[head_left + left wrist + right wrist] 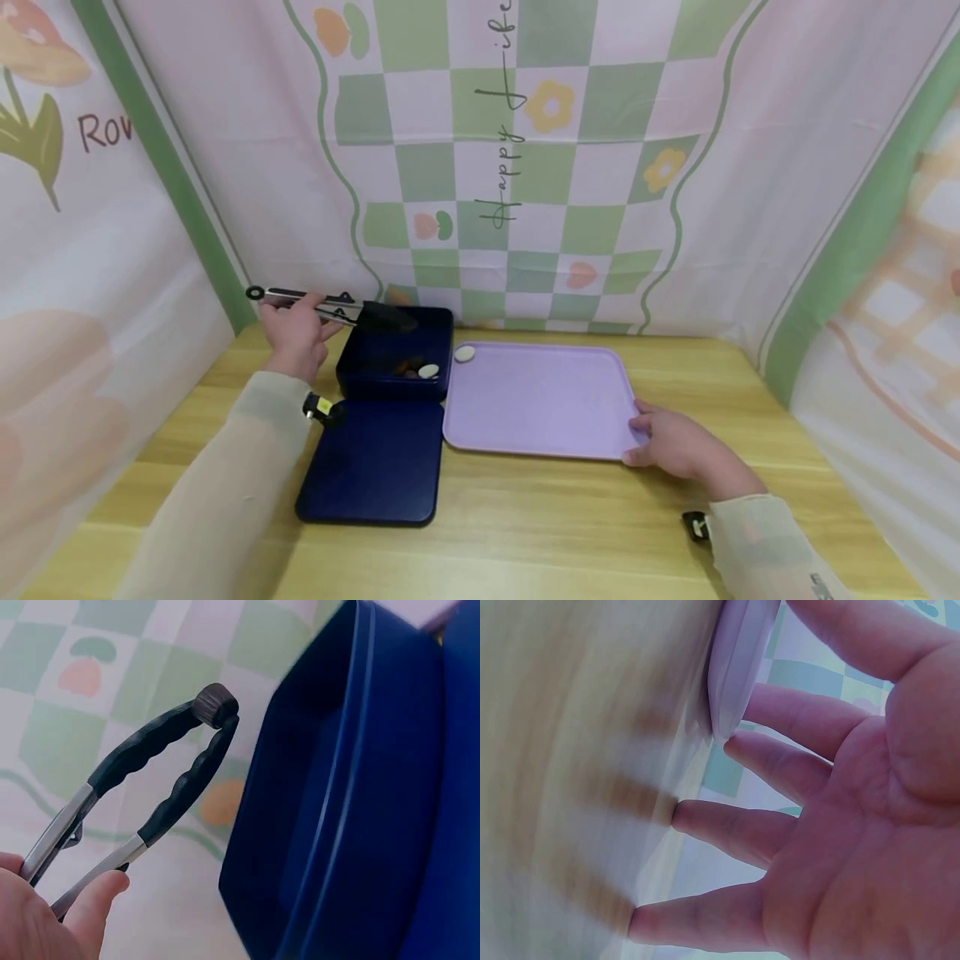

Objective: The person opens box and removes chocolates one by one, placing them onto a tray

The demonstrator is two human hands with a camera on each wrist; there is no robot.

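Observation:
My left hand (295, 332) grips a pair of metal tongs (333, 310) with black scalloped ends. Between the tong tips, in the left wrist view, sits a small dark brown ridged piece (215, 706) that looks like a chocolate. The tips are over the dark blue box (390, 388); inside it lie a white oval piece (428, 372) and some small brown pieces (409, 365). At the right near corner of the lilac tray (540, 400), my right hand (684, 443) touches the edge, fingers spread and fairly straight. Two of its fingertips rest on the table in the right wrist view.
A flat dark blue lid (375, 467) lies on the wooden table (540, 525) in front of the box. One white oval piece (465, 354) is in the tray's far left corner. Patterned cloth (517, 167) hangs behind the table and along both sides.

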